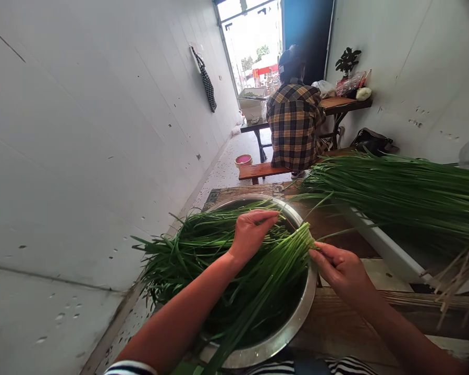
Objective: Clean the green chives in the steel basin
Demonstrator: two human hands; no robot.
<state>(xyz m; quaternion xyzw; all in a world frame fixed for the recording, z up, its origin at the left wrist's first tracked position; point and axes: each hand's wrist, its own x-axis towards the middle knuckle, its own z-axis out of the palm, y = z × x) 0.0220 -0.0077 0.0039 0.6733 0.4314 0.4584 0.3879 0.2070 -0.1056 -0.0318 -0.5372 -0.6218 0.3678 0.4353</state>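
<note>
Long green garlic chives [195, 245] fill a round metal basin [297, 323], and their leaves hang over its left rim. My left hand [254, 229] is above the basin with thumb and fingers pinched together; thin pale stalks show at the fingertips. At the basin's right rim, my right hand [342, 268] pinches at the pale cut ends of a bunch of garlic chives [287, 255]. Whether it grips the whole bunch or only a few ends is hard to make out. The bunch's leaves slant down across the basin to its near rim.
A large pile of chives [406, 182] lies on a white tray [391, 250] to the right, on a wooden table [344, 323]. Dry stalks [459, 271] hang at its near side. Ahead, a person in a plaid shirt [295, 122] sits on a bench [254, 172]. A white wall [101, 130] runs along the left.
</note>
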